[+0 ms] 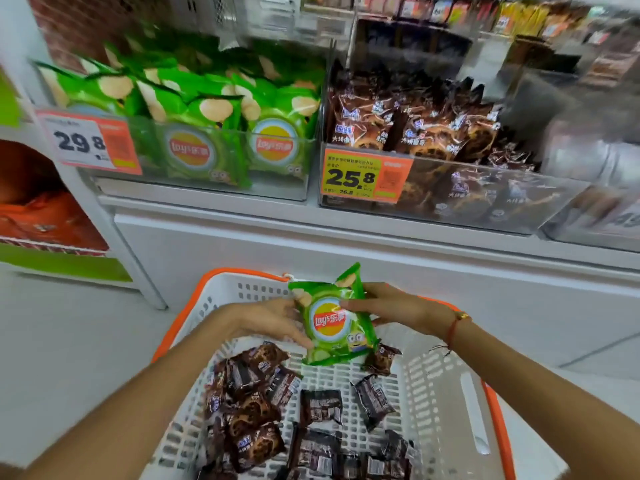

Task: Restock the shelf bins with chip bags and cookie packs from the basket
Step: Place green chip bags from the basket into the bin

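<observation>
A green chip bag [332, 323] is held upright over the white basket [446, 403] with the orange rim. My left hand [273, 322] grips its left edge and my right hand [388, 306] grips its right edge, thumb across the front. Several brown cookie packs [252, 393] lie on the basket floor below. On the shelf above, the left clear bin [194, 188] holds green chip bags [273, 143]. The bin beside it on the right [485, 216] holds brown cookie packs [426, 133].
Price tags reading 29.8 [88, 142] and 25.8 [367, 176] hang on the bin fronts. A white cabinet front [346, 247] stands below the shelf, behind the basket. Orange packages [45, 216] fill a shelf at the far left. More snack rows sit blurred at the top right.
</observation>
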The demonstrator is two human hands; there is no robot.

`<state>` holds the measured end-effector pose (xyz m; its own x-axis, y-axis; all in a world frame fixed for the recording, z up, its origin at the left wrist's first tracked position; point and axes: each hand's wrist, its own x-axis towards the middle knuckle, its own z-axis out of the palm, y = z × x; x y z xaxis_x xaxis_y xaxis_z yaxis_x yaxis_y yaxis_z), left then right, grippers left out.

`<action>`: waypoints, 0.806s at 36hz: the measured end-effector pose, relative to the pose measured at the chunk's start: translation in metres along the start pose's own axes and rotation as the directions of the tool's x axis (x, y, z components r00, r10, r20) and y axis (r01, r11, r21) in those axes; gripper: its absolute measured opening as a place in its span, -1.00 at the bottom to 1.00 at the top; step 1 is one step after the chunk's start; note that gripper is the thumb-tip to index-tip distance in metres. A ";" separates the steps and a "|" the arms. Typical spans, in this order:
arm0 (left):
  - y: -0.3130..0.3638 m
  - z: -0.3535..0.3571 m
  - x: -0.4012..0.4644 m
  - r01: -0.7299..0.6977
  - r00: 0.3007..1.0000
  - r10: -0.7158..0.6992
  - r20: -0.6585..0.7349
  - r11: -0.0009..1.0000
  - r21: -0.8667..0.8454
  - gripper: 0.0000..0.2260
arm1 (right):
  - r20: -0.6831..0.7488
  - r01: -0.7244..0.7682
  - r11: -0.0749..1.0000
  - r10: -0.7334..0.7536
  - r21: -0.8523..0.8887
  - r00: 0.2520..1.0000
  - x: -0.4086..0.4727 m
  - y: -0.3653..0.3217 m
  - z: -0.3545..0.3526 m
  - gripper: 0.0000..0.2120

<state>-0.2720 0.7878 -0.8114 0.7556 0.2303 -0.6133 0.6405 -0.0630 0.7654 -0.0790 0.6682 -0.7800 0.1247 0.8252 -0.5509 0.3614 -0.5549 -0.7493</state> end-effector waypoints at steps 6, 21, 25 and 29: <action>0.045 -0.030 -0.049 -0.211 0.967 0.180 -0.179 0.962 -0.172 -0.44 | -0.115 0.268 0.959 -0.277 -0.086 0.954 -0.033 -0.067 -0.021 -0.67; 0.155 -0.123 -0.162 -0.633 0.472 0.554 -0.686 0.755 0.174 -0.25 | -0.308 0.528 0.456 -0.886 -0.717 0.346 -0.086 -0.245 -0.044 -0.64; 0.159 -0.141 -0.160 -0.577 0.415 0.494 -0.764 0.792 0.200 -0.33 | -0.296 0.459 0.457 -0.876 -0.762 0.381 -0.066 -0.267 -0.050 -0.66; 0.154 -0.150 -0.155 -0.489 0.402 0.462 -0.791 0.839 0.241 -0.71 | -0.303 0.438 0.528 -0.820 -0.728 0.485 -0.041 -0.269 -0.052 -0.59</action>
<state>-0.3108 0.8884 -0.5693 0.4907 0.8313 0.2610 0.2011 -0.3995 0.8944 -0.1334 0.7892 -0.5364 0.0443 0.8874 0.4590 0.9178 0.1453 -0.3694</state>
